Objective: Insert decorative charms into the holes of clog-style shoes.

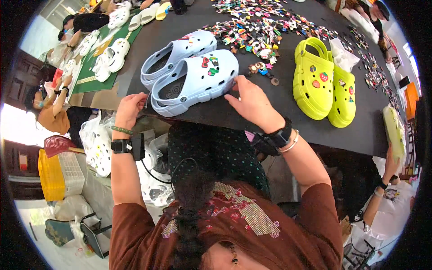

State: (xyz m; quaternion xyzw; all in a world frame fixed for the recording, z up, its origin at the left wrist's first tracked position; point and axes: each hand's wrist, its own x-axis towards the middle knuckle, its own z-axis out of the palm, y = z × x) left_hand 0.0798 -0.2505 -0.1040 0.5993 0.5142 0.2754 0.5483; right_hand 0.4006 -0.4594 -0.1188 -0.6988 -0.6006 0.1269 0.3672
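Black table [288, 112] bears clogs [193, 76], scattered charms [256, 31].

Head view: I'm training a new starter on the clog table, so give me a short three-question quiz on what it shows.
1. True or false: the right hand rests at the toe of the near light blue clog.
2. What colour is the pair of clogs to the right? A. white B. neon yellow C. red
3. Fill in: the left hand is at the near blue clog's ____ end.

Key: 1 true; 2 B; 3 heel
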